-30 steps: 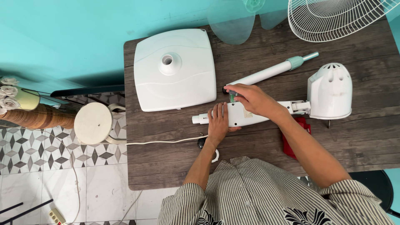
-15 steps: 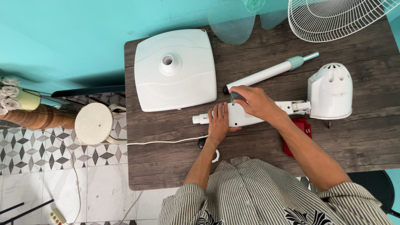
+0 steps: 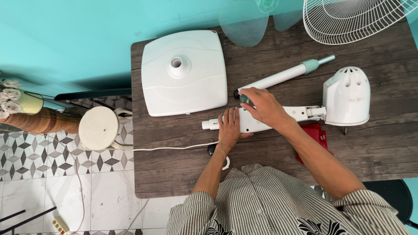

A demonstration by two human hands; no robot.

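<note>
- Now you are working on the white fan neck [image 3: 278, 118], which lies across the tabletop [image 3: 174, 174], joined to the motor housing [image 3: 347, 96].
- Your left hand [image 3: 230, 129] lies flat and open on its near end, pinning it.
- Your right hand [image 3: 264, 105] is closed around a green-handled tool [image 3: 245, 99], tip hidden.
- Next, I judge, keep the tool upright and the neck steady.

One square white fan base [image 3: 185, 72], one white pole [image 3: 278, 77], one motor housing [image 3: 347, 95], one wire grille [image 3: 357, 19], two hands [image 3: 229, 128]
</note>
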